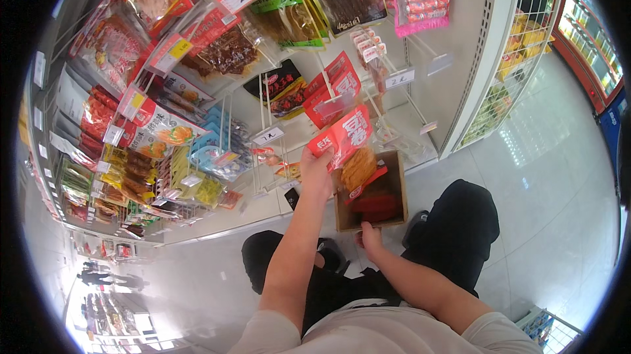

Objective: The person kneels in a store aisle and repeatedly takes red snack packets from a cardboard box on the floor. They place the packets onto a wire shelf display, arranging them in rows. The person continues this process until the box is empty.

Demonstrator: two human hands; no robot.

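Note:
My left hand grips a red-topped snack packet by its upper left edge. The clear lower part of the packet shows an orange-brown food and hangs over an open cardboard box. At the box's near side, my right hand holds the wall, with the thumb at the rim and the fingers partly hidden beneath. Red packets lie in the shaded bottom of the box. Just beyond my left hand, another red packet hangs from a shelf hook behind a clear tag holder.
Wire hooks with price tags project from the shelf toward me. Bagged snacks hang densely on the left. A wire rack and a lit cooler stand right. My knees flank the box above the tiled floor.

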